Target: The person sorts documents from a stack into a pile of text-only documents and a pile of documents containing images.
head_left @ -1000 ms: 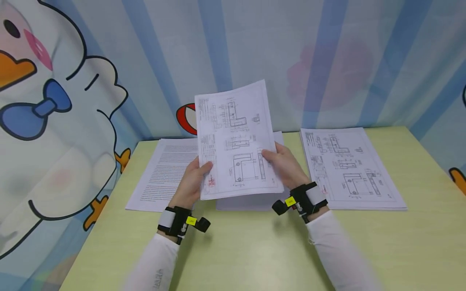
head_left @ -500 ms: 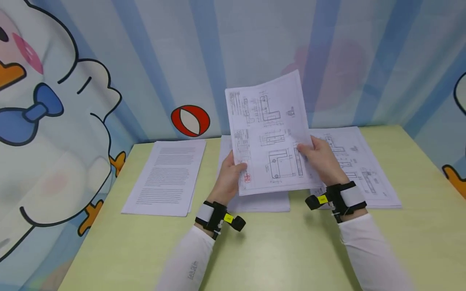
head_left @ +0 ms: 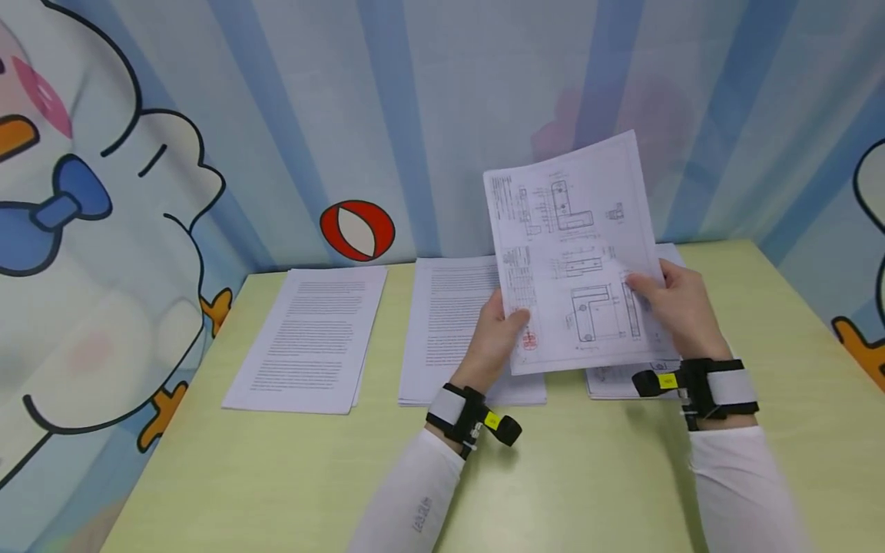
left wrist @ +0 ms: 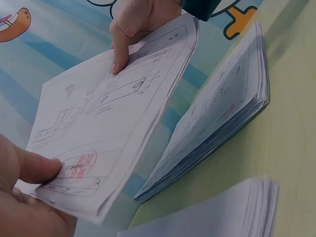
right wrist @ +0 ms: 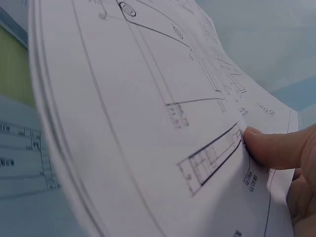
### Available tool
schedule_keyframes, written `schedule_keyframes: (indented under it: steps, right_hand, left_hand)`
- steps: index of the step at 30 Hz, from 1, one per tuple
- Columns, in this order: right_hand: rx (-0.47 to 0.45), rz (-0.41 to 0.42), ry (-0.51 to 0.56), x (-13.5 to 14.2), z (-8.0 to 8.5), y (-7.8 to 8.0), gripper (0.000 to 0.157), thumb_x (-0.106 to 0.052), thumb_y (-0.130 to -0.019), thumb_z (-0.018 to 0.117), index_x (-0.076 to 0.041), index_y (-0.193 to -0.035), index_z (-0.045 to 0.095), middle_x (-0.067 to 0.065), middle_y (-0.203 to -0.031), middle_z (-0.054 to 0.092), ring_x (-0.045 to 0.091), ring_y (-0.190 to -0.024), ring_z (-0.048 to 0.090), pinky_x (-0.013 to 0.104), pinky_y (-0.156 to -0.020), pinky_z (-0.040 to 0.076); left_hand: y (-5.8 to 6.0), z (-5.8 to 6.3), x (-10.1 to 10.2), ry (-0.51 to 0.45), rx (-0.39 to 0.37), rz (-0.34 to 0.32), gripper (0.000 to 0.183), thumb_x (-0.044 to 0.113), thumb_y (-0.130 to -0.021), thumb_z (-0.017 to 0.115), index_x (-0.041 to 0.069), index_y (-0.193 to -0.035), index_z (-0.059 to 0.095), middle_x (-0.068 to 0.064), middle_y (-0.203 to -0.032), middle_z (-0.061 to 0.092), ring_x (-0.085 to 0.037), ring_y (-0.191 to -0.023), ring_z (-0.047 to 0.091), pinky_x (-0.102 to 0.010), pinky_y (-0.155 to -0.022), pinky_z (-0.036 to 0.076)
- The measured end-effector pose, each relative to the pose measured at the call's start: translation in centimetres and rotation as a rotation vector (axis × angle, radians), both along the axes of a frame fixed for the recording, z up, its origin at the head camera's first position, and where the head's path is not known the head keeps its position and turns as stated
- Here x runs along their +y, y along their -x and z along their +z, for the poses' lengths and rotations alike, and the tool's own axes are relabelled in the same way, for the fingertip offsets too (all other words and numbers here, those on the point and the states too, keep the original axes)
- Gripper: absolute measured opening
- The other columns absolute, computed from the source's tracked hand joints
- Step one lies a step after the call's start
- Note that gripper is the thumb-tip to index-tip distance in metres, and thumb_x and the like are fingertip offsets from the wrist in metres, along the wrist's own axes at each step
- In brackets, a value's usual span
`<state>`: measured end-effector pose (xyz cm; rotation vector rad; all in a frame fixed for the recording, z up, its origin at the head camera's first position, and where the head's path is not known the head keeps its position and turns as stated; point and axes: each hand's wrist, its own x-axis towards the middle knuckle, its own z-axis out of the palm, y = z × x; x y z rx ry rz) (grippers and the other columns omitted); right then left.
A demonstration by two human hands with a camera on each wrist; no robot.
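Both hands hold a thin stack of drawing sheets (head_left: 553, 230) up off the table, tilted toward the head camera. Its top sheet carries line drawings of L-shaped parts and a red stamp. My left hand (head_left: 492, 338) pinches the lower left edge, thumb on top beside the stamp. With its thumb on the printed face, my right hand (head_left: 684, 311) grips the right edge. In the left wrist view, several layered page edges show along the held stack. Below it lies a pile of drawing sheets (left wrist: 217, 108), mostly hidden behind the held sheets in the head view.
A pile of text pages (head_left: 304, 338) lies on the left of the pale green table (head_left: 276, 476). A second text pile (head_left: 449, 330) sits in the middle, partly covered by the held sheets. A striped cartoon curtain (head_left: 456, 92) hangs behind the table.
Both hands have carried the held sheets rightward, from over the middle pile to over the right-hand drawing pile. The middle pile's text has come into view.
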<state>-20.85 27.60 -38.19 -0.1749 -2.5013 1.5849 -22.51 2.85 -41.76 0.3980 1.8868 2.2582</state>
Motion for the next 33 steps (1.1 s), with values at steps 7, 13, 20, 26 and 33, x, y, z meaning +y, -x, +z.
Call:
schedule_keyframes:
  steps: [7, 13, 20, 26, 33]
  right_hand:
    - [-0.022, -0.075, -0.058, 2.5, -0.2, -0.4, 0.058, -0.044, -0.098, 0.055, -0.005, -0.14, 0.05, 0.004, -0.099, 0.065, 0.012, -0.072, 0.066, 0.027, -0.056, 0.054]
    - [-0.075, -0.118, -0.102, 4.5, -0.7, -0.4, 0.06, -0.044, -0.098, 0.055, -0.002, -0.139, 0.05, 0.011, -0.105, 0.064, 0.016, -0.075, 0.064, 0.025, -0.056, 0.051]
    - [-0.16, -0.113, -0.176, 6.3, -2.0, -0.7, 0.06, -0.038, -0.1, 0.052, 0.007, -0.138, 0.047, 0.027, -0.118, 0.057, 0.027, -0.085, 0.057, 0.025, -0.06, 0.044]
    - [-0.236, -0.136, -0.18, 7.2, -3.1, -1.0, 0.061, -0.037, -0.099, 0.054, 0.01, -0.136, 0.046, 0.026, -0.113, 0.056, 0.024, -0.076, 0.059, 0.028, -0.054, 0.047]
    - [-0.267, -0.179, -0.169, 7.5, -4.4, -0.9, 0.057, -0.028, -0.1, 0.054, 0.013, -0.139, 0.042, 0.03, -0.114, 0.054, 0.028, -0.076, 0.062, 0.024, -0.05, 0.049]
  left_hand:
    - [0.1, -0.1, 2.2, 0.042, -0.016, 0.009, 0.033, 0.003, -0.098, 0.056, 0.013, -0.13, 0.055, -0.004, -0.1, 0.071, -0.019, -0.084, 0.068, -0.023, -0.068, 0.055]
    - [0.0, -0.9, 4.0, 0.135, -0.087, 0.003, 0.029, 0.008, -0.095, 0.063, 0.013, -0.123, 0.058, -0.003, -0.089, 0.072, -0.016, -0.076, 0.068, -0.023, -0.062, 0.052]
    - [-0.7, -2.6, 5.3, 0.245, -0.097, -0.066, 0.032, 0.002, -0.091, 0.065, 0.009, -0.122, 0.059, 0.001, -0.085, 0.07, -0.014, -0.07, 0.066, -0.023, -0.057, 0.051]
    - [-1.0, -3.4, 5.9, 0.377, -0.061, -0.059, 0.054, -0.001, -0.088, 0.067, 0.008, -0.139, 0.051, 0.003, -0.071, 0.061, -0.012, -0.053, 0.057, -0.021, -0.05, 0.045]
    - [-1.3, -3.4, 6.8, 0.483, -0.027, -0.027, 0.062, 0.002, -0.087, 0.069, 0.008, -0.144, 0.046, 0.005, -0.076, 0.06, -0.01, -0.05, 0.056, -0.018, -0.047, 0.043]
